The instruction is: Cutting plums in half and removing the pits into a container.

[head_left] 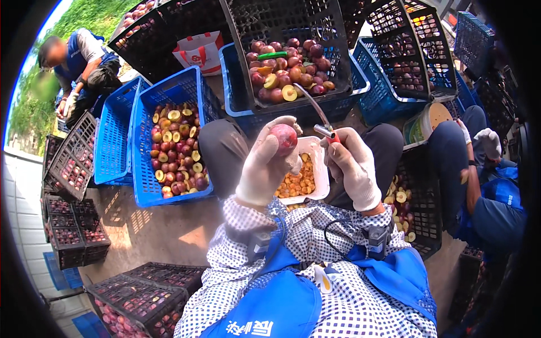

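Wrapped in a white glove, my left hand [264, 160] is closed round a whole reddish plum [284, 139]. My right hand [354, 169], gloved too, grips a knife [325, 132] with a thin curved blade and a reddish end on its handle. The blade points up and left, apart from the plum. Below and between both hands, a white tub [321, 188] holds many wet orange pits or scraps. Beyond my hands, a tilted black crate [242, 34] contains whole and cut plums, with a green object [272, 55] lying on them.
On the left, a blue crate [137, 163] holds halved plums beside another blue crate [110, 135]. Black crates of plums [143, 293] stand at lower left. A black crate [431, 219] with cut fruit is at my right. People sit at far left [84, 62] and right [496, 194].
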Available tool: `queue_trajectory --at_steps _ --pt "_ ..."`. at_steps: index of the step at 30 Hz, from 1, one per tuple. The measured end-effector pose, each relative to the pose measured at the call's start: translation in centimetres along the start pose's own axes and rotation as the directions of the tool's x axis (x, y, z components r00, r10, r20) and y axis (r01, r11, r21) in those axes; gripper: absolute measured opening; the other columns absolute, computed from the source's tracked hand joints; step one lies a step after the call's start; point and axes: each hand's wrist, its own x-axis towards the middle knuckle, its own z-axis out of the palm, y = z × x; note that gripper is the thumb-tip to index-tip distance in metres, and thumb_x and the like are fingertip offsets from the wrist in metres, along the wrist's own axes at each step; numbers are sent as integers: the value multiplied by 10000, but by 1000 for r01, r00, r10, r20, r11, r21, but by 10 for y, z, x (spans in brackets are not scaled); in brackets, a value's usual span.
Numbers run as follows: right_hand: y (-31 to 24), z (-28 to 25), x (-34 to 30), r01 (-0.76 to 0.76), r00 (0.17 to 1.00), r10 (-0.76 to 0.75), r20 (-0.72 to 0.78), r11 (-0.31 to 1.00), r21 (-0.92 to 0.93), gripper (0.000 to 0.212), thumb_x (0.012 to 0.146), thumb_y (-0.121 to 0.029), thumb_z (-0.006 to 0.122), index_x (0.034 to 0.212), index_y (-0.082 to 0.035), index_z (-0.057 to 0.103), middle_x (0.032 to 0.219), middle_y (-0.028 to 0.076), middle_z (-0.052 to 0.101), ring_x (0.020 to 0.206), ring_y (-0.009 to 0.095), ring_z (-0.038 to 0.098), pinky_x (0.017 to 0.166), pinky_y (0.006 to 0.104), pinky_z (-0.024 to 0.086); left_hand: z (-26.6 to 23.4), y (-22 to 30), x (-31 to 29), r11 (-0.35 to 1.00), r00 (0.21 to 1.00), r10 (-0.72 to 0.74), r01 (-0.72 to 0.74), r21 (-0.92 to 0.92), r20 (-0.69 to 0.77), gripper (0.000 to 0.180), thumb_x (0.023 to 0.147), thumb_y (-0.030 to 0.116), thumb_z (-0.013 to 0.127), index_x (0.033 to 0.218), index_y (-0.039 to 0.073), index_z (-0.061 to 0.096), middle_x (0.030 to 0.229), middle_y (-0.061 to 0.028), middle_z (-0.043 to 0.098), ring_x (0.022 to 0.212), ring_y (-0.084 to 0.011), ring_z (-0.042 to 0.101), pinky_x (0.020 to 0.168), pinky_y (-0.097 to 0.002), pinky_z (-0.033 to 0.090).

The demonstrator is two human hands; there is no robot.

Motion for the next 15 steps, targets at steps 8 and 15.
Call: queue_trajectory --at_steps 8,15 --pt "12 30 3 190 981 -189 30 946 -262 258 1002 -248 597 1075 -3 631 900 136 677 795 214 651 731 319 501 -4 -12 -3 968 998 -49 35 -248 -49 728 924 670 534 1316 57 503 1078 -96 634 617 -100 506 531 -275 465" --pt "4 43 5 256 967 -246 71 917 -306 210 1008 -207 595 1089 -19 643 797 79 720 746 182 691 710 311 520 6 -14 -9 999 948 -48 43 -22 -315 722 911 698 536 1259 65 536 989 -55 650 668 -93 547 554 -247 457"
